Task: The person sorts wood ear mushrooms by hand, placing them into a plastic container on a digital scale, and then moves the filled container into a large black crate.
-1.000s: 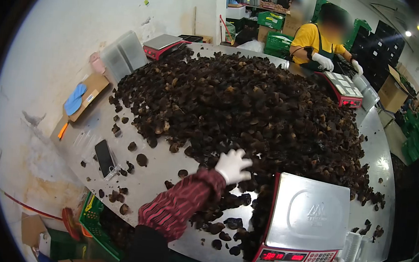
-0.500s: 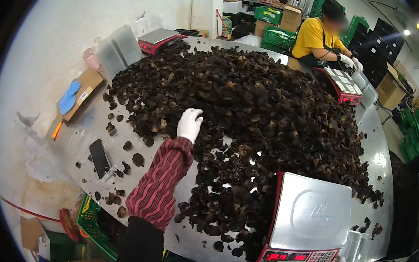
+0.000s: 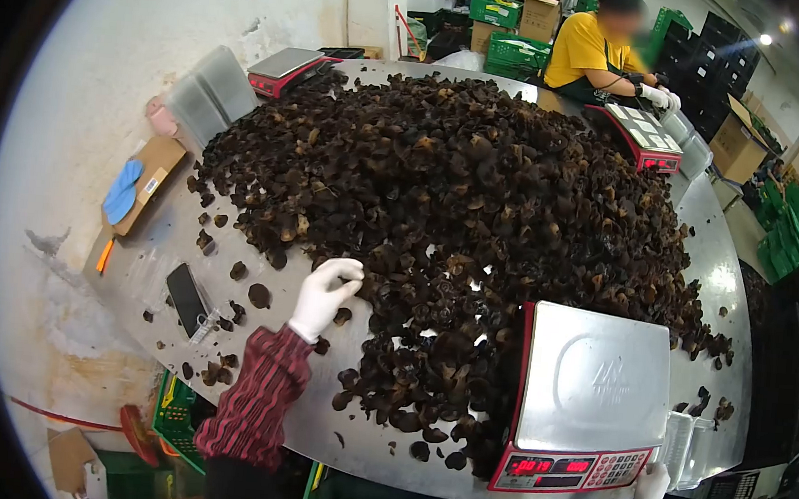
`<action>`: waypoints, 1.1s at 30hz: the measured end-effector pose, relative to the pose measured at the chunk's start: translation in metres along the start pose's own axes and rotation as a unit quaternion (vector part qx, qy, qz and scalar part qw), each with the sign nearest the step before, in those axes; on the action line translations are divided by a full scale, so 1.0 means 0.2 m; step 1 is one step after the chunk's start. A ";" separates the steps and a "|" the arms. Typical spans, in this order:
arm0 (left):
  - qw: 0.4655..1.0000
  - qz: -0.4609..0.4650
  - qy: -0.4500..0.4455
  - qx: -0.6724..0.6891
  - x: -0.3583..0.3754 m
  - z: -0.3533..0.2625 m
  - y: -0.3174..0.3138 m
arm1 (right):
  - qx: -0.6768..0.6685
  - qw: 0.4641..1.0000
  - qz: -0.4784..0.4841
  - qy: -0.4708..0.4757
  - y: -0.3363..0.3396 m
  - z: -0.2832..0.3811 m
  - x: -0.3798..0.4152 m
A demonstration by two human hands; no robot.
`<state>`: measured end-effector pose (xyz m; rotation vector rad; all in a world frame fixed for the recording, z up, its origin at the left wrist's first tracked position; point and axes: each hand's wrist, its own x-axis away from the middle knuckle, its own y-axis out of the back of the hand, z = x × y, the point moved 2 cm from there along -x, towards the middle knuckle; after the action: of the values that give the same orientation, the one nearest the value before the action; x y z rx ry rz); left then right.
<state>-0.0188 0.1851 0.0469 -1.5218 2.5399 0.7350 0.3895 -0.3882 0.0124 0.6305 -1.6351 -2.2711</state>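
A broad heap of dark brown wood ear mushrooms (image 3: 480,181) covers the middle of the metal table (image 3: 228,283). My left hand (image 3: 326,292), in a white glove, is at the heap's near left edge, its thumb and fingers a little apart with nothing visible between them. At the front right stands a red-rimmed scale (image 3: 595,382) with a bare metal pan and lit red digits. My right hand (image 3: 652,485), also gloved, is right at the scale's front right corner, beside clear plastic boxes (image 3: 687,450). Its fingers are partly hidden.
A phone (image 3: 189,300) lies on the left among loose mushroom pieces. Farther back are stacked clear boxes (image 3: 213,94), another scale (image 3: 287,67) and cardboard with a blue glove (image 3: 123,192). Across the table, a person in yellow (image 3: 584,53) works beside a third scale (image 3: 643,137).
My left hand has drawn back toward me and slightly left, from over the heap to its edge. My right hand stays by the scale. The view has shifted slightly.
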 end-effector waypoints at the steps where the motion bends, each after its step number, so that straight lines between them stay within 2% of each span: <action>1: 0.982 0.003 0.108 0.153 0.07 -0.05 0.04 | 0.001 1.000 -0.012 -0.008 -0.01 -0.01 0.00; 3: 0.940 -0.022 0.140 0.310 0.20 0.00 0.10 | -0.008 1.000 -0.017 -0.012 0.04 0.05 0.00; 4: 0.881 -0.011 0.198 0.430 0.26 -0.02 0.14 | -0.014 0.999 -0.025 -0.014 0.05 0.07 -0.01; 5: 0.847 0.002 0.193 0.495 0.31 0.00 0.16 | -0.015 0.999 -0.024 -0.015 0.05 0.06 -0.01; 7: 0.809 0.016 0.198 0.553 0.38 0.03 0.18 | -0.016 0.998 -0.058 -0.017 0.05 -0.02 -0.02; 8: 0.809 0.018 0.201 0.552 0.39 -0.05 0.16 | -0.027 0.997 -0.042 -0.061 0.05 -0.05 -0.02; 9: 0.809 -0.030 0.229 0.541 0.39 -0.12 0.15 | -0.026 0.997 -0.041 -0.063 0.07 -0.07 -0.02; 10: 0.805 -0.077 0.256 0.529 0.39 -0.18 0.13 | -0.040 0.991 -0.114 -0.064 0.14 -0.04 -0.01; 11: 0.805 -0.075 0.257 0.530 0.38 -0.16 0.10 | -0.055 0.979 -0.186 -0.066 0.21 0.00 0.00; 12: 0.857 -0.026 0.268 0.440 0.36 -0.13 0.07 | -0.079 0.968 -0.232 -0.053 0.26 0.06 0.02; 13: 0.897 0.024 0.275 0.344 0.34 -0.12 0.03 | -0.077 0.968 -0.233 -0.056 0.32 0.14 0.03; 14: 0.927 0.035 0.315 0.202 0.32 -0.27 -0.05 | -0.102 0.969 -0.226 0.002 0.38 0.25 0.04; 15: 0.947 0.077 0.265 0.163 0.31 -0.34 -0.15 | -0.126 0.966 -0.217 0.061 0.42 0.36 0.05; 16: 0.982 0.099 0.140 0.083 0.31 -0.32 -0.26 | -0.124 0.972 -0.189 0.059 0.44 0.45 0.06; 17: 0.992 0.117 -0.005 -0.043 0.30 -0.37 -0.36 | -0.135 0.967 -0.193 0.096 0.42 0.55 0.08; 19: 0.963 0.142 -0.105 -0.206 0.33 -0.48 -0.52 | -0.094 0.953 -0.193 0.215 0.39 0.77 0.09; 20: 0.943 0.182 -0.095 -0.262 0.35 -0.51 -0.60 | -0.113 0.934 -0.180 0.286 0.40 0.89 0.09; 21: 0.919 0.220 -0.085 -0.317 0.36 -0.51 -0.65 | -0.059 0.941 -0.147 0.300 0.38 0.94 0.10; 23: 0.878 0.306 -0.067 -0.363 0.40 -0.42 -0.71 | -0.061 0.928 -0.067 0.361 0.35 1.07 0.10; 25: 0.849 0.389 -0.036 -0.355 0.42 -0.38 -0.70 | -0.090 0.930 0.009 0.356 0.31 1.10 0.10; 27: 0.896 0.328 -0.074 -0.291 0.47 -0.41 -0.60 | -0.093 0.938 -0.011 0.333 0.39 1.17 0.12; 29: 0.940 0.257 -0.055 -0.220 0.50 -0.50 -0.47 | -0.100 0.944 -0.031 0.314 0.40 1.16 0.11; 31: 0.974 0.120 -0.043 -0.189 0.56 -0.54 -0.29 | -0.145 0.944 -0.135 0.264 0.38 1.06 0.10; 32: 0.971 0.094 0.018 -0.221 0.60 -0.52 -0.18 | -0.182 0.953 -0.164 0.180 0.38 1.05 0.10; 33: 0.962 0.066 0.077 -0.252 0.66 -0.48 -0.05 | -0.184 0.953 -0.161 0.178 0.35 1.01 0.09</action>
<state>-0.0614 0.0323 0.0860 -1.5978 2.7274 1.4249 0.2721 -0.2530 0.1290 1.1913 -0.9643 -2.4049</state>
